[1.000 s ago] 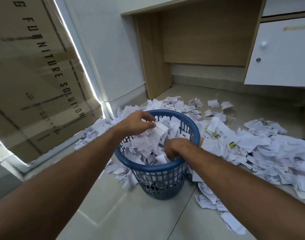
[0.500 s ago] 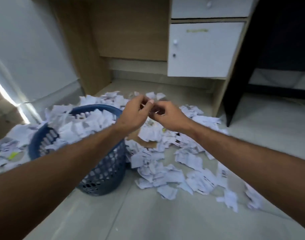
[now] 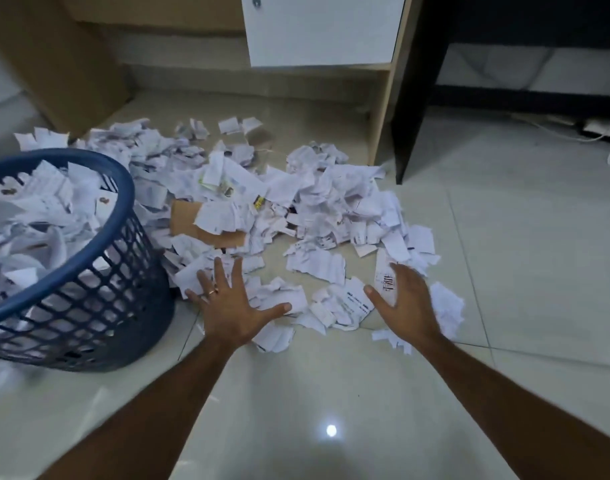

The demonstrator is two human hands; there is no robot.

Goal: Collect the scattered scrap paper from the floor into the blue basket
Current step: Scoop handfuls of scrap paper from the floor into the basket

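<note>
I see the tiled floor strewn with scrap paper beside the paper-heaped blue basket. My left hand and right hand flank the nearest scraps, fingers spread apart, holding nothing.

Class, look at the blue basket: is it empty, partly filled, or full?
Full. Scrap paper is heaped up to and above the rim of the blue basket.

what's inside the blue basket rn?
The blue basket is heaped to the rim with torn white scrap paper. Anything beneath the top layer, and the basket bottom, is covered.
</note>
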